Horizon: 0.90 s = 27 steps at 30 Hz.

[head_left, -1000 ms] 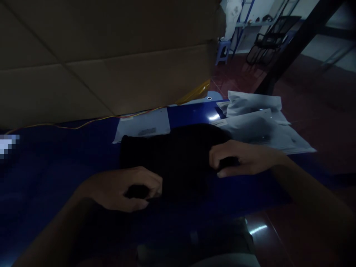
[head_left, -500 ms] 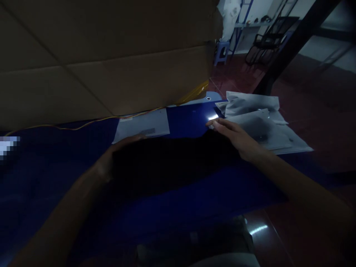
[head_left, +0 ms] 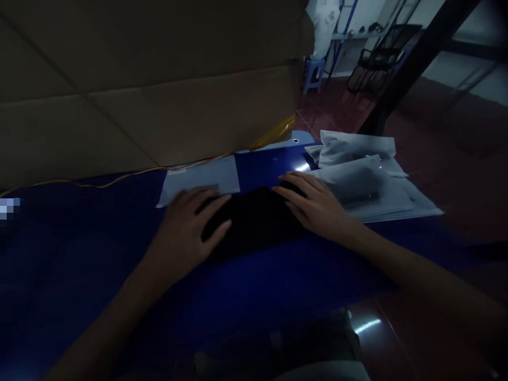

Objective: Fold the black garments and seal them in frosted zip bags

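Observation:
A folded black cloth-like item (head_left: 254, 222) lies on the blue tabletop (head_left: 254, 280); it is too dark to make out its kind. At its left end my left hand (head_left: 194, 225) rests with fingers and thumb spread, slightly blurred. My right hand (head_left: 313, 203) lies over the right end, palm down, fingers stretched out and apart. Behind the left hand is a flat pale plastic bag (head_left: 214, 172) with a label. Just right of my right hand lie several frosted bags (head_left: 369, 185) in a pile, with something dark inside the top one.
A large cardboard box (head_left: 190, 111) stands along the table's back edge, with a thin yellow cable (head_left: 103, 185) in front of it. Brown tape (head_left: 278, 132) hangs at the box corner. Beyond are a blue stool (head_left: 313, 74), a black chair (head_left: 377, 55) and a dark post (head_left: 416, 69).
The black item now spans a shorter width. My left hand has moved right from its left edge onto its top; my right hand has shifted slightly left and its fingers have spread.

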Motion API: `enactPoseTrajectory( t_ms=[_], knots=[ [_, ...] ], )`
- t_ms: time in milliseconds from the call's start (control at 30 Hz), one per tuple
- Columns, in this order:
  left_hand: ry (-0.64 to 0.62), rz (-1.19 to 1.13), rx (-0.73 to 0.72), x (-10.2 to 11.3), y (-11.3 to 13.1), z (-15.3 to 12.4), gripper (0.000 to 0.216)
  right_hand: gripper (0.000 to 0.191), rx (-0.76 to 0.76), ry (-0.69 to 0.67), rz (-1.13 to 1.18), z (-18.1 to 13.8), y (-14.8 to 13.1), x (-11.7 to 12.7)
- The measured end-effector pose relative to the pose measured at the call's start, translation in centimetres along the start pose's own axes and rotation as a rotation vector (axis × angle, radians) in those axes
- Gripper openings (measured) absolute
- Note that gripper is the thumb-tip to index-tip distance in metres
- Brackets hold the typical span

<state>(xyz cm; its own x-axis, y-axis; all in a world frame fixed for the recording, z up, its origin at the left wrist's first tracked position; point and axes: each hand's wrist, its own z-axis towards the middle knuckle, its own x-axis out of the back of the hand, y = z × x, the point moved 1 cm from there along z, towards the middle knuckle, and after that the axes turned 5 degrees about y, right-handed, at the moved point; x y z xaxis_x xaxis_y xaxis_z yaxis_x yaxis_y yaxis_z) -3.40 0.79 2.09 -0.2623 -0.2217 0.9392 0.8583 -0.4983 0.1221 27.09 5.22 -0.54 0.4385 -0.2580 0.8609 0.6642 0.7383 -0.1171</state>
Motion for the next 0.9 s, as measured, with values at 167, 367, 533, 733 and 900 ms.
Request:
enactPoseTrajectory(
  t_ms=[167, 367, 533, 733, 900],
  knots=[
    [-0.274, -0.008, -0.162, -2.7, 1.2, -1.0, 0.068, 0.057, 0.166, -0.200, 0.050, -0.2, -1.4, -0.1],
    [-0.318, -0.036, -0.140, -3.5, 0.9, -1.1, 0.069, 0.055, 0.137, -0.312, -0.023, -0.6, -0.8, -0.5],
    [-0.283, -0.029, -0.099, -3.0, 0.1, -0.8, 0.055, 0.055, 0.080, -0.263, -0.095, -0.5, -0.3, -0.6],
    [-0.260, 0.022, -0.133, -2.3, -1.9, -0.8, 0.059, 0.053, -0.183, -0.107, -0.192, -0.1, 1.1, 0.2],
    [-0.324, 0.007, -0.182, -1.9, -2.8, -0.8, 0.064, 0.029, -0.205, -0.123, -0.214, 0.0, 2.2, 0.5]
  ],
)
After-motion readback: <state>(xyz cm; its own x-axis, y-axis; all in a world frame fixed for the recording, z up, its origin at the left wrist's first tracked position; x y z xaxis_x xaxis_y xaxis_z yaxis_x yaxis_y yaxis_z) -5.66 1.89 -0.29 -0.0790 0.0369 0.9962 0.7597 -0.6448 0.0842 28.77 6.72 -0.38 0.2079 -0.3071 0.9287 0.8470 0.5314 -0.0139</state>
